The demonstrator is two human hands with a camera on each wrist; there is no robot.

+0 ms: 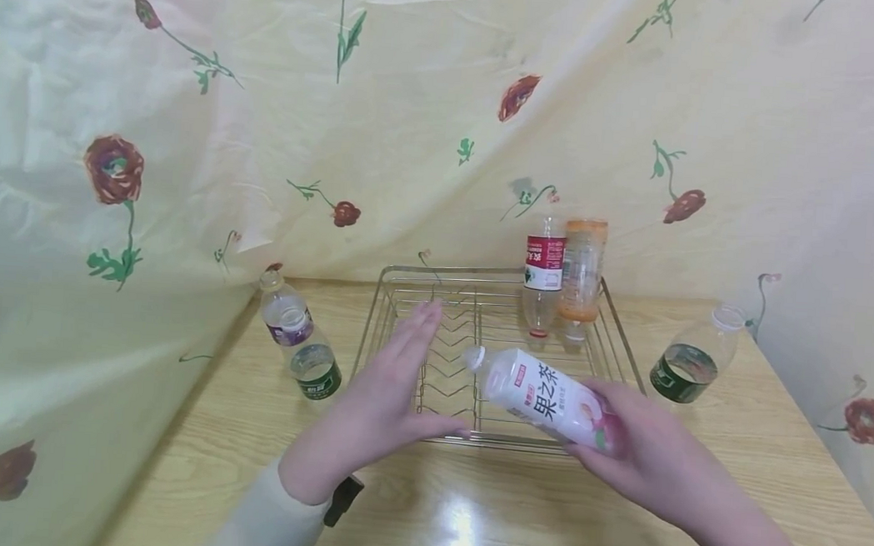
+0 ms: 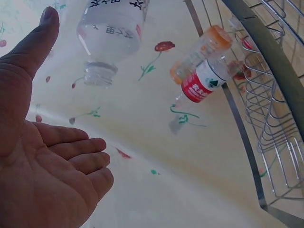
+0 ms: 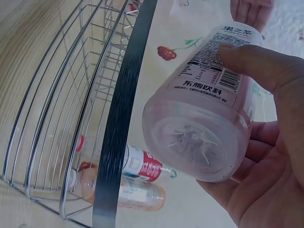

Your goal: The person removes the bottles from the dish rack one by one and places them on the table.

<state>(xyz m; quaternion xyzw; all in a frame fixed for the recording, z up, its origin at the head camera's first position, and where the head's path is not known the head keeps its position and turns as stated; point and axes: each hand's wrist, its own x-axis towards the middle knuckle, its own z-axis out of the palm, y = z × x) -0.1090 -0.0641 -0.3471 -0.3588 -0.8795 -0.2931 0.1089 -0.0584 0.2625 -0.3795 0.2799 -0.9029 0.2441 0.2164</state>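
Observation:
My right hand (image 1: 658, 458) grips a drink bottle (image 1: 550, 397) with a white and pink label near its base. The bottle is tilted over the wire rack (image 1: 475, 436), its neck pointing left toward my left hand (image 1: 376, 403). That left hand is held up with straight fingers and thumb apart, touching nothing. In the left wrist view, the bottle's neck (image 2: 99, 73) is beyond the left thumb, apart from the hand. The right wrist view shows the bottle's base (image 3: 194, 145) facing the camera, with the right thumb (image 3: 247, 59) across its printed label.
Neck-down in the rack's back right stand a red-labelled bottle (image 1: 544, 263) and an orange-tinted bottle (image 1: 583, 269). Left of the rack are a purple-labelled bottle (image 1: 287, 318) and a green-labelled bottle (image 1: 314, 374); another green-labelled bottle (image 1: 690, 368) stands right. A flowered cloth (image 1: 415, 138) hangs behind.

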